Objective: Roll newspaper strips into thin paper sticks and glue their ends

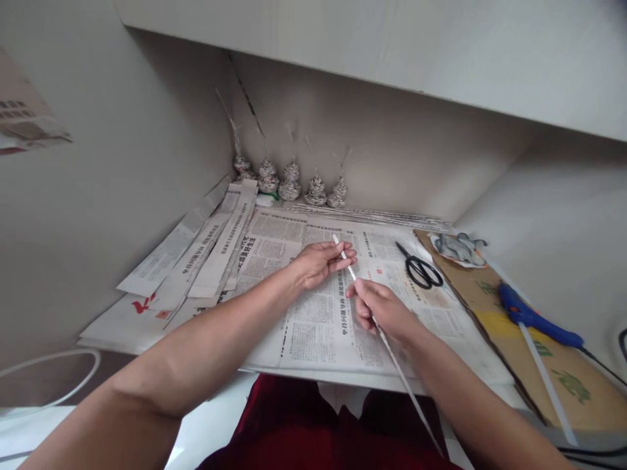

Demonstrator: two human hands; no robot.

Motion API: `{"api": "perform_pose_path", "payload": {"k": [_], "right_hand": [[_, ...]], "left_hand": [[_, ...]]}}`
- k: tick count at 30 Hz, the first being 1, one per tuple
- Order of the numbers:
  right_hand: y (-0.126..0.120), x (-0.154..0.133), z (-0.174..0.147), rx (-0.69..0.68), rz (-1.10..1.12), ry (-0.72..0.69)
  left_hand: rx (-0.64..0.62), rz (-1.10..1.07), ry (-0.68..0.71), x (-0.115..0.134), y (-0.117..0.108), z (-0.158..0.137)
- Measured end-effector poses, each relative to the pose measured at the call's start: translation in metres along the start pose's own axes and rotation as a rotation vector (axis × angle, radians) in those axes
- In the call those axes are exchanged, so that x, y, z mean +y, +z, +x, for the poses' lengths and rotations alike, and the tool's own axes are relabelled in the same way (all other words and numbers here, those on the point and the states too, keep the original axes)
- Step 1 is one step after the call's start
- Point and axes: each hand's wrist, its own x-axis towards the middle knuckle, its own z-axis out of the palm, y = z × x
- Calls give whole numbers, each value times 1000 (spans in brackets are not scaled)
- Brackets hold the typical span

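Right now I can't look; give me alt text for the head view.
The right hand grips a thin white stick, with the left hand at its upper end, above spread newspaper. To the right are black scissors and a blue glue gun on cardboard; five woven shapes stand at the back.

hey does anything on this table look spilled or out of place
Nothing looks spilled. The newspaper strips at the left look slightly askew, fanned out with uneven ends, unlike the thin paper rods bunched along the back.

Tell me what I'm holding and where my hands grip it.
A white stick: your left hand holds it near the far tip, your right hand slightly nearer you.
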Motion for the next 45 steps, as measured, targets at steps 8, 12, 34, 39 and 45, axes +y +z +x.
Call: {"api": "perform_pose_path", "payload": {"k": [8,12,34,39,45], "right_hand": [[0,1,-6,-173,231,103],[-1,2,-4,-15,4,15],[1,1,-4,-94,173,62],[2,3,-2,3,30,24],[-5,0,3,-134,156,96]], "left_hand": [[-5,-22,10,-1,1,0],[-18,-3,12,-2,1,0],[-7,-14,-6,-5,3,-2],[16,0,-3,-5,3,-2],[-6,-12,-18,-5,3,-2]]}}
